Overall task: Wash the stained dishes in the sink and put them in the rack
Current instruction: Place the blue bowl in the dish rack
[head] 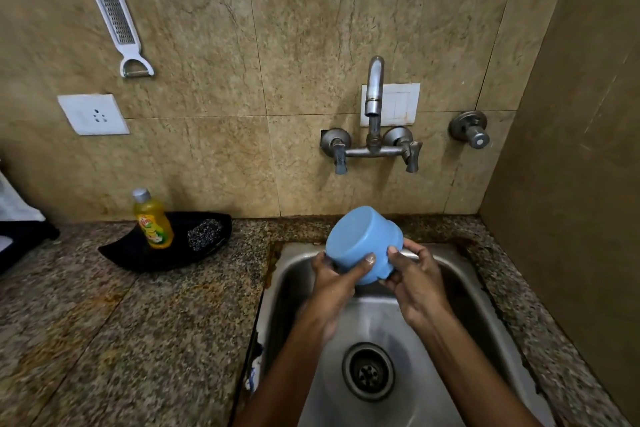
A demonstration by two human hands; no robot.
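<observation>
Blue bowl (363,243): plastic, held tilted with its flat base turned up and toward the wall, above the back part of the steel sink (485,333) and below the tap spout (374,87). It is gripped from both sides. Left hand (334,282): thumb laid across the bowl's side wall, the other fingers curled under it. Right hand (412,279): fingers and thumb clamped on the rim end of the bowl. Sink: a round drain (368,371) is set in its floor. Tap: wall-mounted, with two lever valves below the spout. Granite counter (121,322): to the left of the sink, a black dish (211,222) is stood against the wall, holding a yellow detergent bottle (152,222) and a steel scourer (204,234). Tiled wall: a white grater (117,24) is hung from a hook above a white socket plate (92,114).
</observation>
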